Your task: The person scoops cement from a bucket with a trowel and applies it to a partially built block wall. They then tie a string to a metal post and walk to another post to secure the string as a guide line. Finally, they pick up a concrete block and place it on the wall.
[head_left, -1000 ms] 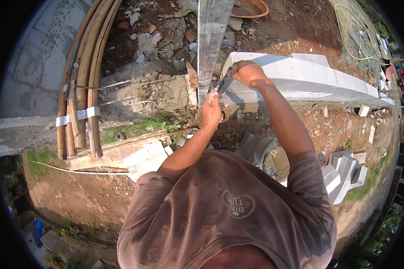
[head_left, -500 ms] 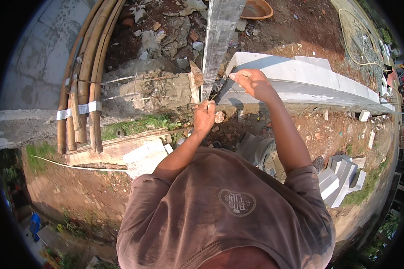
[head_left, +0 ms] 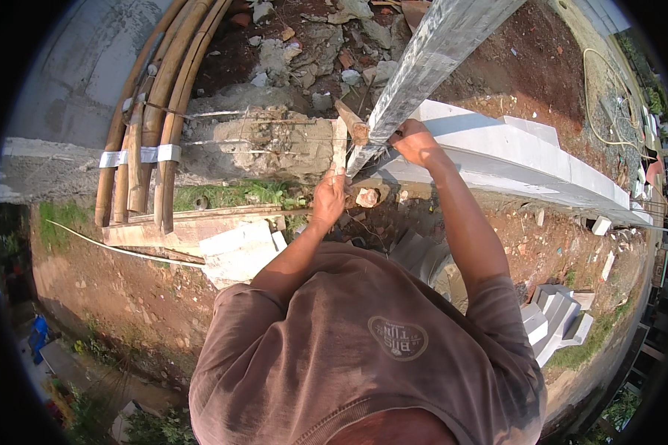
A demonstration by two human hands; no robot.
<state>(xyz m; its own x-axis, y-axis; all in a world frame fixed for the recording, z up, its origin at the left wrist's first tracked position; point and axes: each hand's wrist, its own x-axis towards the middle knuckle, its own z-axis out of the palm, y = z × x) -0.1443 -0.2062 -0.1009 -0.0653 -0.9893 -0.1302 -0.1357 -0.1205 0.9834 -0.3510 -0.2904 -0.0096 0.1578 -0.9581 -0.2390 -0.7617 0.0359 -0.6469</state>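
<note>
A grey concrete post [head_left: 423,81] rises ahead of me, leaning to the right in the view. My left hand [head_left: 329,197] is closed at its foot, fingertips against the lower end of a narrow pale wooden strip [head_left: 340,148]. Whatever is between those fingers is too small to make out. On the post's right side my right hand [head_left: 417,144] is closed, its fingertips by a small dark thing that I cannot identify. A short wooden stub [head_left: 352,124] sits against the post's left face. Thin wires show around the post's base.
A white block wall [head_left: 519,152] runs right from the post. To the left lies a rough concrete footing [head_left: 274,144] with rods sticking out. Bound bamboo poles [head_left: 177,96] stand farther left. Loose blocks [head_left: 560,319] and a board [head_left: 156,231] lie nearer me.
The view has shifted, and the post now slants more to the right. My right hand has come closer to the post's side. My left hand has moved onto the wooden strip's lower end.
</note>
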